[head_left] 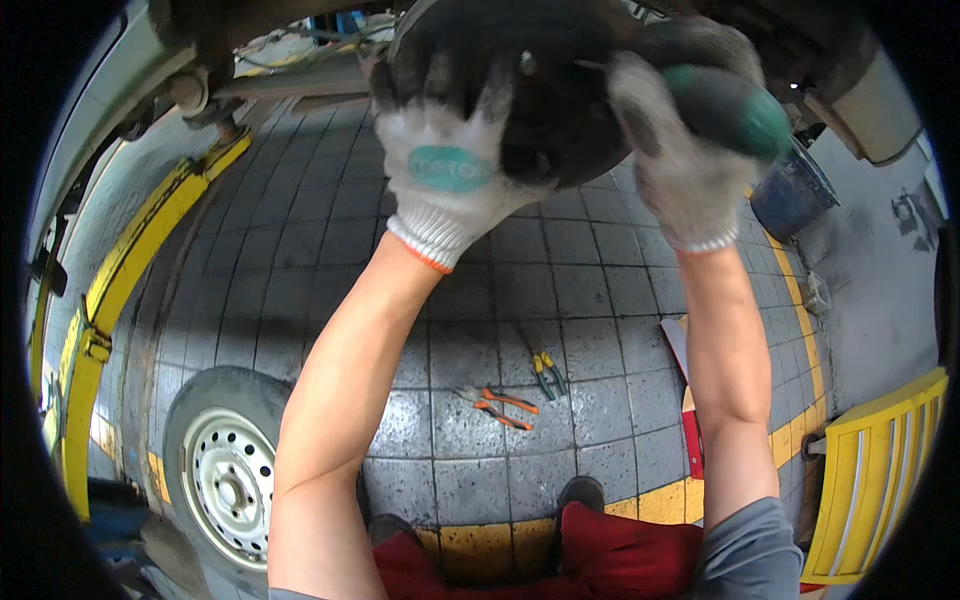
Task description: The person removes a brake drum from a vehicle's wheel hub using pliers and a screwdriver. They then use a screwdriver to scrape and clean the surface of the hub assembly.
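A dark, round brake drum (565,115) hangs under the raised vehicle at the top middle. My left hand (440,150), in a white knitted glove with blackened fingers, is closed around its left side; its fingertips blend into the dark surface. On the right, my right hand (690,165), gloved too, grips a screwdriver (735,112) by its thick green-and-black handle. The thin shaft points left toward the drum, and its tip cannot be made out. Both arms are raised, and the right glove is slightly blurred.
Pliers with orange handles (508,405) and pliers with green-and-yellow handles (547,372) lie on the tiled floor. A wheel (225,475) stands at lower left beside a yellow lift arm (130,260). At right are a dark bucket (795,195) and a yellow slatted cabinet (875,480).
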The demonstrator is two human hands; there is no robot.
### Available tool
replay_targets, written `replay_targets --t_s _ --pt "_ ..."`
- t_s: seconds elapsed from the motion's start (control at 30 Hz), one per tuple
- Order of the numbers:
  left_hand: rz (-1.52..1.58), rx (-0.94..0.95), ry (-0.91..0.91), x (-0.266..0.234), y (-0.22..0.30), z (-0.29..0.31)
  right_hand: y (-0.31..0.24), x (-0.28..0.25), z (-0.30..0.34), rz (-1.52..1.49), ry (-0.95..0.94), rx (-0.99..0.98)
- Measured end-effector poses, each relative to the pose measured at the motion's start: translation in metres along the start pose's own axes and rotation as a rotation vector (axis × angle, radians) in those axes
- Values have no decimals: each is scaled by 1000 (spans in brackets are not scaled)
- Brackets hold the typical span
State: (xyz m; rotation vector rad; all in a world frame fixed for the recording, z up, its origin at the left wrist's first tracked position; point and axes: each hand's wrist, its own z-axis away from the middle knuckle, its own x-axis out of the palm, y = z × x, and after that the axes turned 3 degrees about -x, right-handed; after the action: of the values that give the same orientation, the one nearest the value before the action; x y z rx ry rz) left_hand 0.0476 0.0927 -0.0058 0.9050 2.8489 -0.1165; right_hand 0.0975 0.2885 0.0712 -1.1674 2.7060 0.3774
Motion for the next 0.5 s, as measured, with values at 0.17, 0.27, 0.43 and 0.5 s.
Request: replay_targets --t_s 0.17,0.27,0.43,0.5 --pt "-75 -126 -175 -20 6 11 -2 2 13 -168 -40 -275" --pt "-152 -40 -35 -14 8 12 0 9 18 -196 -37 -376" --pt "-251 91 83 12 -18 24 35 2 27 -194 -43 -228" --pt "-230 89 56 10 -18 24 33 10 15 -150 -51 -80"
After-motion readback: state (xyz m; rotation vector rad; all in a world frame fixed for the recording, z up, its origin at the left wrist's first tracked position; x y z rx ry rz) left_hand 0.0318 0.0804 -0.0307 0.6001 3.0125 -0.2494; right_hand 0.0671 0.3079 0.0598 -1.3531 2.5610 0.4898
